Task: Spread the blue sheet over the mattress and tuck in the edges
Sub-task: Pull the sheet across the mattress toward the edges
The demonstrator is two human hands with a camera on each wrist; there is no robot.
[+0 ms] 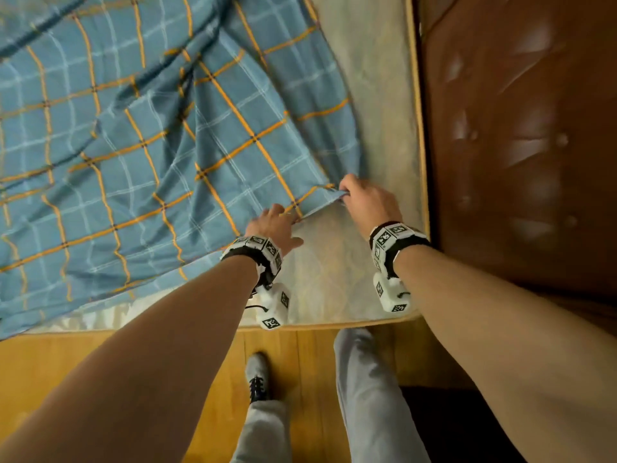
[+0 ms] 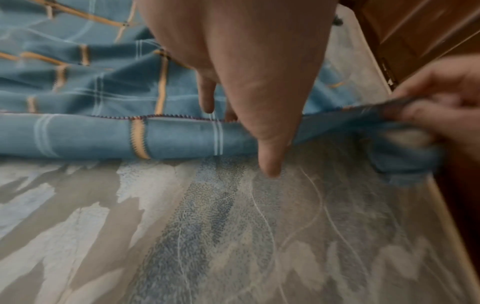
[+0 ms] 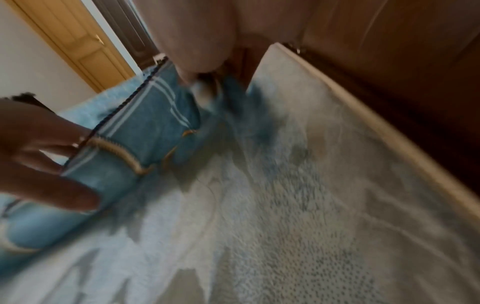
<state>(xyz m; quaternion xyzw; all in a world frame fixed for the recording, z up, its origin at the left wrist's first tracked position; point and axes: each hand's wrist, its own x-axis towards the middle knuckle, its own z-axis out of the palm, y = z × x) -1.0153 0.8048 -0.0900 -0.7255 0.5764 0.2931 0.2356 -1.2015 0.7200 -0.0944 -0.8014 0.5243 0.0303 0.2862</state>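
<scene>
Your forearms fill the near field, reaching from the wooden floor [image 1: 100, 369] side over the near edge of the mattress [image 1: 377, 105]. Mattress: its near-right corner and a strip along the right side, by the brown padded headboard [image 1: 521, 135], lie bare. Blue sheet [image 1: 133, 128]: rumpled, skewed across the left and far part of the bed, its corner stopping short of the bare corner, so spreading looks unfinished and no edge is tucked.

Left hand [image 1: 273, 225]: thumb under, fingers over the hem, pinching it just left of the corner. Right hand [image 1: 367, 202]: fingers bunched on the corner itself, probably a full clench, though the wrist views are blurred. Two grips close together hold the hem taut between them; likely reason: you can drag the corner toward the near-right without it folding under.
</scene>
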